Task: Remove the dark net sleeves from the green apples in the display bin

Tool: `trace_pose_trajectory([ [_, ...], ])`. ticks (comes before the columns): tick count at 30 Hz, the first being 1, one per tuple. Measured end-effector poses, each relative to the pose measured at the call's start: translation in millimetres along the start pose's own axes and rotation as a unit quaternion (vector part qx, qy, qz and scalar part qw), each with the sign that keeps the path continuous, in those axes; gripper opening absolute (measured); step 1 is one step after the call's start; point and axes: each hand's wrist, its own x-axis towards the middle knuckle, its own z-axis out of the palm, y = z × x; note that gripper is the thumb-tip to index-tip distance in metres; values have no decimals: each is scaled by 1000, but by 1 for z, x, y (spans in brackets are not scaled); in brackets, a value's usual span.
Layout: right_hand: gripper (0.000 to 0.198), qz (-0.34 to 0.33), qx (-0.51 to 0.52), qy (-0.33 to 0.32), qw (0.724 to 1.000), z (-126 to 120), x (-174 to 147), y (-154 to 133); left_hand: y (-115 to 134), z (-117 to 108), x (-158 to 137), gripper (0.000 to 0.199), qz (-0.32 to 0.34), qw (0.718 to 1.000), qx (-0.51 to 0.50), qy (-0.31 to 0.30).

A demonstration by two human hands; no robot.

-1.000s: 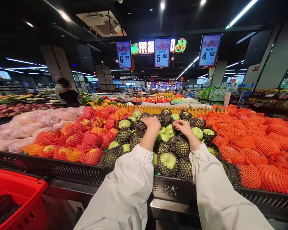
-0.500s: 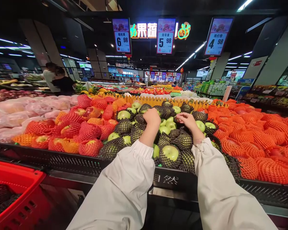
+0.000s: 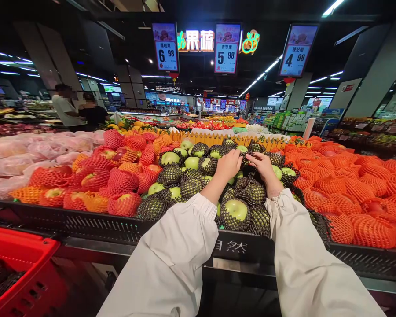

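Over the middle of the green apple heap, my left hand and my right hand come together almost fingertip to fingertip. Both are closed, pinching at a black foam net between them; my fingers partly cover it, and I cannot tell whether an apple is inside. Below my hands lies a green apple half wrapped in black netting. Another bare green apple shows to the left of my left hand. Several more netted green apples surround both hands.
Red apples in pink and orange nets lie to the left, orange-netted fruit to the right. A black tray edge runs along the front. At lower left stands a red basket with black-netted items inside. Two people stand far left.
My left hand has moved right, next to my right hand, uncovering a green apple where it was. My right hand has shifted slightly right. The view has moved a little.
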Motion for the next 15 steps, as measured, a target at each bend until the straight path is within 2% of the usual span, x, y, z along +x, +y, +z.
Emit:
trace_pose_trajectory([
  [2,51,-13,-9,34,999,-3,4,3,-3,0,1,29,-24,1000,-7,3],
  [6,51,-25,-5,60,998,-7,9,7,-3,-2,2,29,-55,997,-41,27],
  [12,52,-19,19,72,997,-7,12,10,-1,0,3,40,-107,993,-37,-15],
  [15,61,-7,52,99,994,-8,12,8,-4,3,4,39,-112,991,-68,24],
])
